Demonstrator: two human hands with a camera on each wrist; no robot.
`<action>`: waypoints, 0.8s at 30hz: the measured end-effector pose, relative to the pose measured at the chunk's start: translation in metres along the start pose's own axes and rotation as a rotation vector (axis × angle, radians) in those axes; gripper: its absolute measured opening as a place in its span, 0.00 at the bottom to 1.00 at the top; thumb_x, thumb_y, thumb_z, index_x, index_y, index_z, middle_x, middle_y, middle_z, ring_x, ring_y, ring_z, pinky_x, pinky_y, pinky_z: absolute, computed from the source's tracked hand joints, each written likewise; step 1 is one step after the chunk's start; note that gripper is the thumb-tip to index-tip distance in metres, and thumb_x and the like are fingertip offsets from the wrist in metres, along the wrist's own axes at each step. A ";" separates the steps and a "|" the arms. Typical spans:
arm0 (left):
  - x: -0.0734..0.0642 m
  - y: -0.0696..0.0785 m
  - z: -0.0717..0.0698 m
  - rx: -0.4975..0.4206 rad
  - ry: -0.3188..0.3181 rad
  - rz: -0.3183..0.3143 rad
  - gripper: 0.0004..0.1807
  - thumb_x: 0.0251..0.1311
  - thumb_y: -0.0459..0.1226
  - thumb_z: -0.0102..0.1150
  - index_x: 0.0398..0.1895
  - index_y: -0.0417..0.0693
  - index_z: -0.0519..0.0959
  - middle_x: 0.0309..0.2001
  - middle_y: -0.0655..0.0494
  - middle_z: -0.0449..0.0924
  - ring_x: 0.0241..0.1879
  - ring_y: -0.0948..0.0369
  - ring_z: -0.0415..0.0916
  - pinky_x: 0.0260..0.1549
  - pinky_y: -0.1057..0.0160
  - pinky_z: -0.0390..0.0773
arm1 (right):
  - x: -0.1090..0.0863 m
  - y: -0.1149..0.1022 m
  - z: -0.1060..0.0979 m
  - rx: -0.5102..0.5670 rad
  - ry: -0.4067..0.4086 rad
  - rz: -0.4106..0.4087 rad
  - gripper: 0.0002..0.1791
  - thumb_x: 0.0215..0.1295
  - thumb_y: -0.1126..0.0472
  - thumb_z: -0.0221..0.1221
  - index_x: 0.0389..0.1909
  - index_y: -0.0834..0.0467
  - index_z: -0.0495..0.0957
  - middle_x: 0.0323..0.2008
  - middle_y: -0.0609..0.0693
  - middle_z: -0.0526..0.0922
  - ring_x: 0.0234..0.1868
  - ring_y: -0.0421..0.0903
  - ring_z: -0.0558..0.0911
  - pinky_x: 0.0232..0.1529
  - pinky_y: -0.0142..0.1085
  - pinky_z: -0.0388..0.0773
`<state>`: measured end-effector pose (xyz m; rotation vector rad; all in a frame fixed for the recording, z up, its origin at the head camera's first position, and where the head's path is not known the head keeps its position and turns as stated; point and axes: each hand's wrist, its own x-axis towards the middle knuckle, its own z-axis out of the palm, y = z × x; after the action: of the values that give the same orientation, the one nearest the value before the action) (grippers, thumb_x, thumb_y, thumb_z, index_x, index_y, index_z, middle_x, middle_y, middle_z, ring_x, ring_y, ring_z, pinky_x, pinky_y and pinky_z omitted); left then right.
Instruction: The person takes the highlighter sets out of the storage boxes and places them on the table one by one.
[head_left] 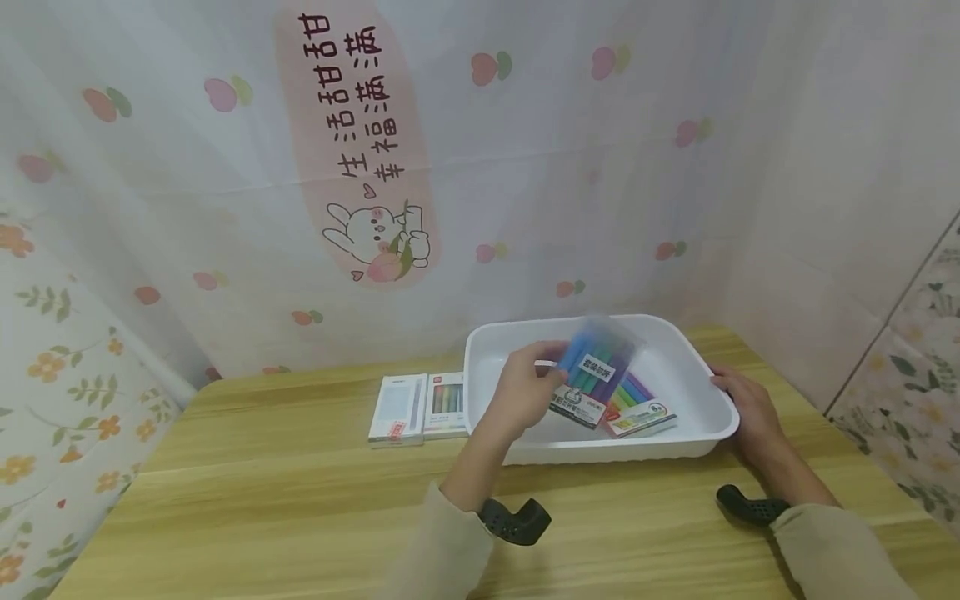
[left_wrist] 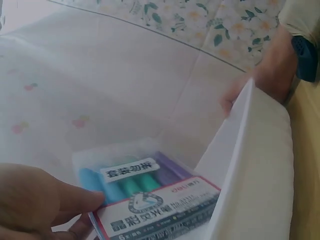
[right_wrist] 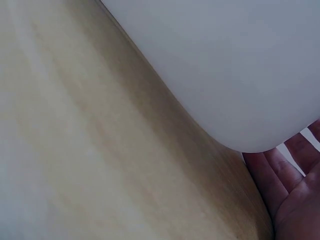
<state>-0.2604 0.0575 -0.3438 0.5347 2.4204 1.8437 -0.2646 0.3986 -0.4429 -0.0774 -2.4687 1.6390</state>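
My left hand (head_left: 521, 387) pinches a clear pack of highlighters (head_left: 600, 358), blue, green and purple with a white label, by its left edge. It holds the pack tilted over a white plastic tray (head_left: 491, 342). In the left wrist view the left thumb (left_wrist: 85, 200) lies along the side of the highlighter pack (left_wrist: 155, 205). My right hand (head_left: 753, 412) grips the right end of the tray, fingertips at its rim. The right wrist view has its spread fingers (right_wrist: 280, 172) against the outer wall of the tray (right_wrist: 225, 75). A second pack of coloured pens (head_left: 641, 408) lies inside the tray.
Two flat white boxes, one with a blue-grey panel (head_left: 397, 408) and one showing coloured sticks (head_left: 447, 404), lie left of the tray on the wooden table (head_left: 285, 492). A printed curtain (head_left: 525, 167) hangs behind the table. Black bands (head_left: 517, 523) sit on both wrists.
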 end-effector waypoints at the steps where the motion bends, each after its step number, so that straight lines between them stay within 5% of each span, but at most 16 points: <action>1: -0.002 -0.001 -0.005 -0.019 0.005 0.009 0.22 0.69 0.28 0.54 0.66 0.44 0.76 0.59 0.45 0.80 0.55 0.50 0.84 0.46 0.58 0.86 | -0.001 0.000 0.000 -0.004 0.006 0.002 0.34 0.82 0.47 0.34 0.76 0.66 0.58 0.68 0.38 0.73 0.45 0.14 0.72 0.43 0.17 0.77; 3: -0.007 -0.003 -0.016 -0.061 0.014 0.009 0.22 0.68 0.28 0.55 0.65 0.44 0.77 0.59 0.44 0.80 0.55 0.50 0.83 0.47 0.58 0.86 | -0.002 0.001 0.000 -0.009 0.015 0.010 0.33 0.82 0.47 0.35 0.76 0.66 0.58 0.66 0.35 0.73 0.45 0.13 0.71 0.43 0.16 0.76; 8: -0.021 -0.007 -0.048 -0.146 0.013 -0.076 0.23 0.68 0.30 0.57 0.66 0.48 0.76 0.62 0.46 0.79 0.56 0.51 0.82 0.47 0.58 0.85 | -0.003 0.003 0.001 -0.049 0.020 0.034 0.34 0.82 0.47 0.33 0.76 0.66 0.57 0.76 0.54 0.65 0.45 0.12 0.67 0.43 0.14 0.73; 15: -0.038 -0.007 -0.089 -0.125 0.088 -0.143 0.24 0.68 0.32 0.58 0.68 0.48 0.75 0.66 0.47 0.76 0.61 0.49 0.79 0.46 0.61 0.82 | 0.000 0.002 0.002 -0.048 -0.001 0.041 0.34 0.82 0.47 0.32 0.77 0.66 0.55 0.77 0.63 0.60 0.45 0.13 0.67 0.43 0.15 0.74; 22: -0.040 -0.001 -0.126 -0.117 0.175 -0.132 0.24 0.69 0.29 0.55 0.68 0.45 0.74 0.65 0.45 0.76 0.65 0.47 0.75 0.51 0.58 0.82 | 0.003 0.002 0.000 -0.037 0.007 0.013 0.34 0.82 0.47 0.34 0.76 0.67 0.57 0.71 0.43 0.69 0.44 0.12 0.69 0.43 0.15 0.75; 24: -0.040 -0.001 -0.134 -0.092 0.201 -0.139 0.24 0.69 0.28 0.55 0.69 0.45 0.73 0.66 0.45 0.75 0.67 0.48 0.73 0.53 0.57 0.81 | 0.003 0.003 0.000 -0.031 0.001 0.013 0.34 0.82 0.47 0.33 0.76 0.67 0.56 0.73 0.47 0.68 0.45 0.12 0.69 0.43 0.15 0.75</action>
<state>-0.2563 -0.0789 -0.3125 0.1781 2.4046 2.0240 -0.2678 0.3999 -0.4450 -0.0983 -2.4983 1.6054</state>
